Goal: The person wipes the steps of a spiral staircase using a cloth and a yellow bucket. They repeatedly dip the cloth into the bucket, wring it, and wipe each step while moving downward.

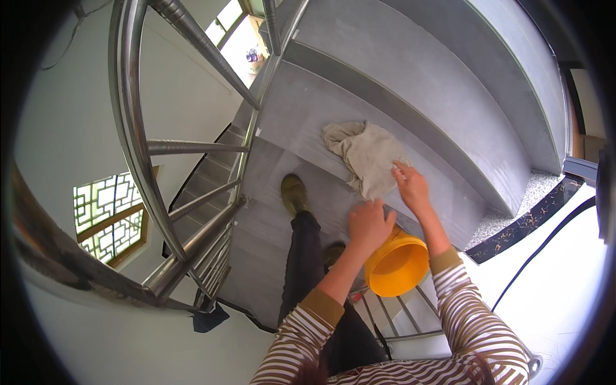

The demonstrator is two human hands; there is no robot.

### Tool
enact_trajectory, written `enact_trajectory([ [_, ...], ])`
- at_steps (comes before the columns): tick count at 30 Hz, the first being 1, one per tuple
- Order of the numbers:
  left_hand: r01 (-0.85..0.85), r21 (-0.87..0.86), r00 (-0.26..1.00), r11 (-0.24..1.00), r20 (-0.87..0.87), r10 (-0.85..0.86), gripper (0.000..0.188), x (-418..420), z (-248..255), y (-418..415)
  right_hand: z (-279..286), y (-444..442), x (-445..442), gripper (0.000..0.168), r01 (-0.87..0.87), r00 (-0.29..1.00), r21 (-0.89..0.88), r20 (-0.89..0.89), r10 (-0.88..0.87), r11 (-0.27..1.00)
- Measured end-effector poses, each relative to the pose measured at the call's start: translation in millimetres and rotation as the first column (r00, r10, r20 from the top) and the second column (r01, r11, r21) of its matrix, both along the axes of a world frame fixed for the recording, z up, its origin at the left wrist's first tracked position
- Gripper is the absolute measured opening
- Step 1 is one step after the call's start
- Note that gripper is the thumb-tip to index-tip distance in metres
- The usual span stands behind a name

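Note:
A crumpled beige cloth [373, 156] lies spread over a grey stair tread [293, 106]. My right hand [412, 185] is at the cloth's right edge, its fingertips touching or just over the fabric; whether they pinch it is not clear. Just below the cloth's lower corner is my left hand [370, 224], fingers loosely curled and thumb apart, with nothing seen in it. A yellow plastic bucket [397, 264] stands tilted in view between my forearms, its mouth towards me. The inside that shows holds nothing visible.
A stainless steel railing [127, 120] curves along the left, with lower stairs [207, 168] beyond it. More grey steps [433, 62] rise at the upper right. My boot [294, 192] is on a step left of the cloth. A black cable [539, 245] hangs at the right by a dark stone skirting [529, 216].

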State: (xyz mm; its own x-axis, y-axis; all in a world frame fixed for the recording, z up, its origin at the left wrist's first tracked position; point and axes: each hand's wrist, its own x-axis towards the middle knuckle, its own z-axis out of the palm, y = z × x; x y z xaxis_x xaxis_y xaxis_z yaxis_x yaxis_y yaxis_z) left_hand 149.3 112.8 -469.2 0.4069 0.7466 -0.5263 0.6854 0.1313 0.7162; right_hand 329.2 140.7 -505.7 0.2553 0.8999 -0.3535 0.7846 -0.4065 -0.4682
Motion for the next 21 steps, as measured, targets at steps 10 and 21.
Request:
enact_trajectory([
  [10,0.768,-0.277,0.622,0.578,0.109,-0.775,0.044,18.0,-5.6,-78.5,-121.6,110.9,-126.8,0.069,0.042,0.945,0.341,0.290,-0.148,0.939],
  [21,0.497,0.005,0.848,0.868,0.206,-0.488,0.038,11.9,-31.7,-95.3,-115.7,295.9,-210.3,0.051,-0.649,0.692,0.370,-0.076,0.718,0.665],
])
